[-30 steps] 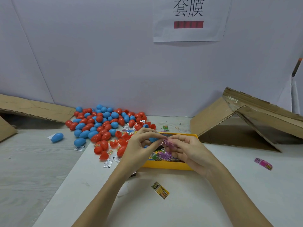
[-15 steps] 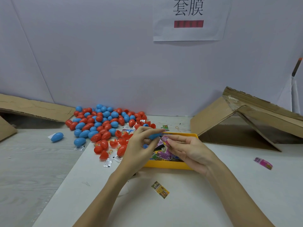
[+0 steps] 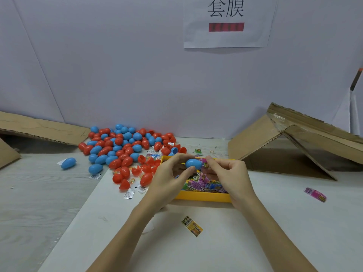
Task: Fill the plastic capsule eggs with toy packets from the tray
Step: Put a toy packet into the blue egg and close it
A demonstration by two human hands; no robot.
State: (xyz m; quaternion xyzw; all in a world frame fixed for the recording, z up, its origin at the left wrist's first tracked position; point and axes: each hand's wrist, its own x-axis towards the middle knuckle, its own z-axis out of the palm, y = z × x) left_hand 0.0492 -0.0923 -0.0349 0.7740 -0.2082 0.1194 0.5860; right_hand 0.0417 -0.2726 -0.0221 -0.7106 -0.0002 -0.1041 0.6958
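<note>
Head view: left hand [image 3: 169, 179] fingers grasp blue egg [image 3: 193, 163]; right hand [image 3: 229, 173] fingers pinch pink packet [image 3: 204, 163] above yellow tray [image 3: 204, 197].

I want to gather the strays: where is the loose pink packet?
In the head view the pink packet lies alone on the white table, far right, right of the yellow tray and in front of the cardboard flap.

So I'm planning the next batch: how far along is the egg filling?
Done: a large pile of closed eggs sits back left, contents unseen. In hand: the left hand holds a blue egg while the right hand pinches a pink packet against it. Left: open red halves wait, and the yellow tray holds many packets.
</note>
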